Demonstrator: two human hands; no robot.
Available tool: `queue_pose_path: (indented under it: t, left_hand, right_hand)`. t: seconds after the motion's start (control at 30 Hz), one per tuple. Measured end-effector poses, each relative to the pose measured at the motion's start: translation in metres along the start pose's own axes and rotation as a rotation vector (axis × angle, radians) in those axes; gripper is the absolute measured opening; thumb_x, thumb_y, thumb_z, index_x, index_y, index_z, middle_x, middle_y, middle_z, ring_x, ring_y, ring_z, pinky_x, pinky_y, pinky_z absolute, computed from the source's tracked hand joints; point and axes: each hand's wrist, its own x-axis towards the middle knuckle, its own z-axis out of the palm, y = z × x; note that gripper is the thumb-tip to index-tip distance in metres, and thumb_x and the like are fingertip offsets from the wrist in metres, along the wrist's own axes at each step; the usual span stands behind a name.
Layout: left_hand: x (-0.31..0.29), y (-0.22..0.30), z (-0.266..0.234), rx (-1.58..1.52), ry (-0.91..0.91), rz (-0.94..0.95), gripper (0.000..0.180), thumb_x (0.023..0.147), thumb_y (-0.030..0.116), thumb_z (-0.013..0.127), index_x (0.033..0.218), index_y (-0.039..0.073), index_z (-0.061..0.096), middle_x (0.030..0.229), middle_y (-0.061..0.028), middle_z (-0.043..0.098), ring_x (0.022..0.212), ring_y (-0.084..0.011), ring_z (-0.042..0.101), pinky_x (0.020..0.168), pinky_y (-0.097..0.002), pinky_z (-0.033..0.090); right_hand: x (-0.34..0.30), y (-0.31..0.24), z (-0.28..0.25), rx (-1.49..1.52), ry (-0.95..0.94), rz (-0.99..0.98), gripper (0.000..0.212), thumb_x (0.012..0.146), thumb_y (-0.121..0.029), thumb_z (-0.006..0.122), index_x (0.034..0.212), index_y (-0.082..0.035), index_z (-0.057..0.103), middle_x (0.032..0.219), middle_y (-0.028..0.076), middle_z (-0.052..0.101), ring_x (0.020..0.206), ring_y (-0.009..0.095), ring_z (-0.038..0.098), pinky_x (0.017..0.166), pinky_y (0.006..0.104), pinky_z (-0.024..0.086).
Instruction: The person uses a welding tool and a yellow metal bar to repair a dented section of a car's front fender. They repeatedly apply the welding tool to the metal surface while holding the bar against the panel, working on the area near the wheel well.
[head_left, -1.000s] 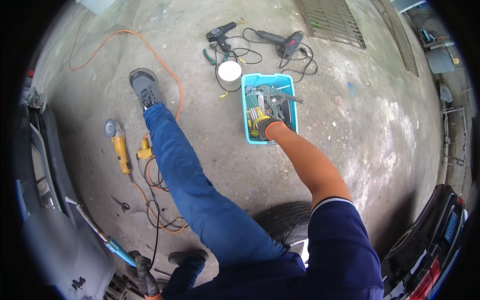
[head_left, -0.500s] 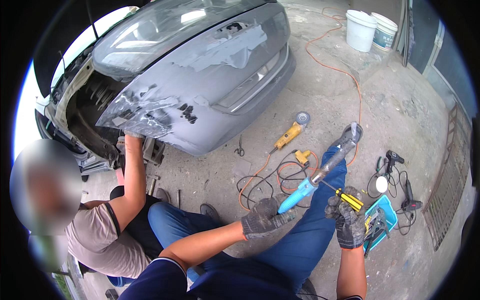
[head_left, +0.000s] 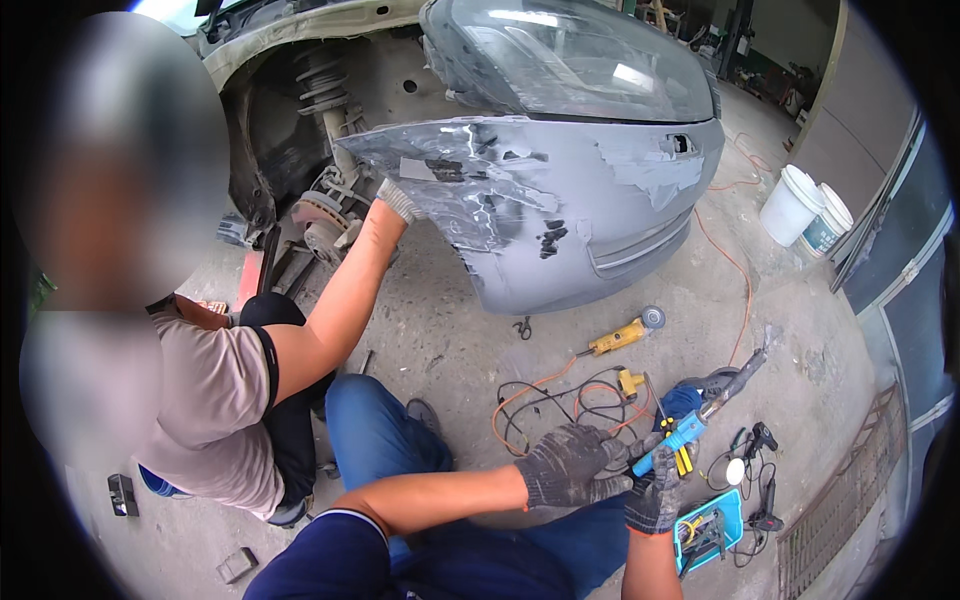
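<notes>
Currently left hand (head_left: 575,468) pinches the blue-handled tool (head_left: 686,431) near its butt, right hand (head_left: 654,500) grips the yellow screwdriver (head_left: 685,462), both over the right leg (head_left: 585,535). Neither touches the grey bumper (head_left: 610,205); its scuffed corner (head_left: 490,205) looks unfinished.

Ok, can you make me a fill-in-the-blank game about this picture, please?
1. The left hand and the right hand both wear ____.
2. The longer tool by these hands has a handle coloured ____.
3. Near the grey bumper lies a grinder with a body coloured ____.
4. The number of buckets standing together is ____.

Missing words: gloves; blue; yellow; two.
</notes>
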Motion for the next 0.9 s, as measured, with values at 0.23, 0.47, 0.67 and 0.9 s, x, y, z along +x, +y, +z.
queue_pose_path:
  t: [0.23,0.47,0.67,0.9]
  left_hand:
    - [0.016,-0.016,-0.054,0.315,0.079,0.246,0.049,0.075,0.02,0.063,0.123,0.007,0.056,0.125,-0.0125,0.054,0.113,-0.0318,0.052,0.095,-0.0419,0.041]
    - [0.023,-0.041,-0.05,0.001,-0.149,0.272,0.032,0.083,0.023,0.058,0.111,0.009,0.059,0.098,-0.0183,0.062,0.092,-0.0332,0.059,0.077,-0.0413,0.045]
    - [0.022,-0.064,-0.032,-0.176,-0.218,0.104,0.043,0.094,0.03,0.051,0.129,0.007,0.049,0.111,-0.0201,0.059,0.098,-0.0326,0.059,0.079,-0.0396,0.047]
    - [0.016,-0.092,-0.076,-0.389,0.03,-0.044,0.037,0.091,0.031,0.056,0.114,0.003,0.054,0.091,-0.018,0.059,0.084,-0.0333,0.058,0.076,-0.0422,0.045]
  right_hand:
    - [-0.015,-0.012,0.017,0.136,-0.235,0.214,0.046,0.085,-0.018,0.065,0.126,-0.01,0.045,0.086,0.008,0.057,0.058,0.012,0.053,0.044,0.0276,0.045]
    - [-0.019,-0.011,0.015,0.236,-0.263,0.39,0.055,0.08,-0.01,0.067,0.128,-0.002,0.041,0.078,0.015,0.057,0.051,0.022,0.056,0.043,0.0341,0.047]
    - [-0.023,-0.027,0.029,-0.038,-0.2,0.236,0.056,0.083,-0.015,0.066,0.13,0.001,0.039,0.083,0.012,0.058,0.05,0.019,0.054,0.042,0.0305,0.046]
    - [0.006,-0.037,0.014,0.111,-0.044,0.066,0.054,0.095,-0.029,0.053,0.14,-0.008,0.032,0.085,0.01,0.059,0.05,0.015,0.053,0.039,0.0286,0.045]
